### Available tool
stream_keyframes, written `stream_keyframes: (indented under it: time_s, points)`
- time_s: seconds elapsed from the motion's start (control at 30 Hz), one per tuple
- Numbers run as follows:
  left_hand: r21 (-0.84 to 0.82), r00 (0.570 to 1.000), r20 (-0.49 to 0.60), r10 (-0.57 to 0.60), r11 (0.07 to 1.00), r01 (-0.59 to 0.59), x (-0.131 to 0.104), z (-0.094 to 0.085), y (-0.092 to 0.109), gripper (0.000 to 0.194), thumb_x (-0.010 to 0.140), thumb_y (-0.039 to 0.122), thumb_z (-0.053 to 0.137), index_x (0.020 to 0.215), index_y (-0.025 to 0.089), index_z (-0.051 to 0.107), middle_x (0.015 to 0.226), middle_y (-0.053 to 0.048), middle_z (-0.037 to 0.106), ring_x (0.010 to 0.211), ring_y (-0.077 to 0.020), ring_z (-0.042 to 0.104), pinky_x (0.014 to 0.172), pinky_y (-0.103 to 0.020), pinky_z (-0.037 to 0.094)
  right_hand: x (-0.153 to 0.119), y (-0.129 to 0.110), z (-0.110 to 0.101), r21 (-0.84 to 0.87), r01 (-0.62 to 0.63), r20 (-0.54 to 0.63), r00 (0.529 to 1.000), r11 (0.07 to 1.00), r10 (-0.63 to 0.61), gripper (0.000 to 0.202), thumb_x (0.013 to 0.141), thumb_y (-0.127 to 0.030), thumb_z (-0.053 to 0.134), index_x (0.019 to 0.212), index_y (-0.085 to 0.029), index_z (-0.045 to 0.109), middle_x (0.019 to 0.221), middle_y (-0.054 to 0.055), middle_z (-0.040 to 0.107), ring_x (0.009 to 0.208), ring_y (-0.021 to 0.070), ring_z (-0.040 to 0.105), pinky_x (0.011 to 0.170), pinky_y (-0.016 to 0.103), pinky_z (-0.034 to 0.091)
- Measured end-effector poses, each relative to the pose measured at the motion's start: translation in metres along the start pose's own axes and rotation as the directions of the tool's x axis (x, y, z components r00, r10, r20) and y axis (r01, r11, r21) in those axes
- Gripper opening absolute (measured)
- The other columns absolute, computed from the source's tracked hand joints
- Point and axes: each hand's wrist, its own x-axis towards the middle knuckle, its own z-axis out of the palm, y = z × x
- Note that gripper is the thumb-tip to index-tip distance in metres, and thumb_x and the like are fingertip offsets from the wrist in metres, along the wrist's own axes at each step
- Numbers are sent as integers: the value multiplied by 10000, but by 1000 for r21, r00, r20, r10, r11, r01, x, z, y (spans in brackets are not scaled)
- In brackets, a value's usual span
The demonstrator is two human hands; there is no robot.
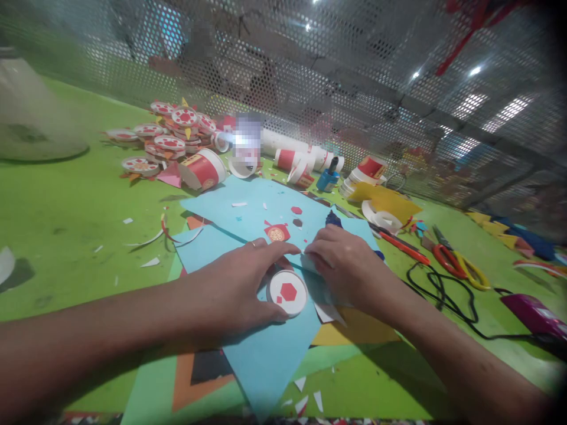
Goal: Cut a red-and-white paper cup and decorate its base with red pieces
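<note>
A round white paper-cup bottom (pixel 300 298) with a red hexagon and a small red piece on it lies on light blue paper (pixel 270 366). My left hand (pixel 241 283) curves around its left side, thumb against the near rim, index finger stretched past the far side. Close by on the right, my right hand (pixel 343 265) has thumb and fingers pinched together near the left fingertip. Whatever is between them is too small to make out. A dark blue object (pixel 333 219) shows behind the right hand, mostly hidden. Red paper scraps (pixel 296 210) lie beyond the hands.
Decorated discs (pixel 168 141) are piled at the back left, near cut paper cups (pixel 204 169). A blue bottle (pixel 328 180) stands behind the paper. To the right are scissors (pixel 460 265), a red-handled tool (pixel 405 248), a black cord (pixel 443 295) and a magenta device (pixel 535 316).
</note>
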Motion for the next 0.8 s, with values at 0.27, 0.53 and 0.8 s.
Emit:
stream_keyframes:
  time_s: [0.27,0.53,0.8]
  points:
    - [-10,1000,1,-22,1000,22,-1,0,1,685,699,347,684,1327,294,416,1225,-70,584,1060,-256,565,874,-391,452,-17,4,-16,415,-173,-82,971,893,227,149,845,-161,568,785,-187,703,716,-4,700,624,115,616,573,223,483]
    - [32,1000,-17,18,999,-17,0,0,2,699,696,328,692,1332,245,413,1209,-79,595,1048,-252,565,869,-374,452,-26,-22,-9,442,51,-169,985,895,27,150,865,-108,537,843,-106,685,707,45,635,647,132,555,586,252,415]
    - [31,998,-9,58,998,-58,2,1,1,684,682,298,695,1310,227,431,1213,-83,595,1078,-262,547,872,-374,452,-18,-33,-2,214,173,-59,985,961,-164,246,917,-141,439,782,-134,645,723,37,523,646,156,438,551,288,308]
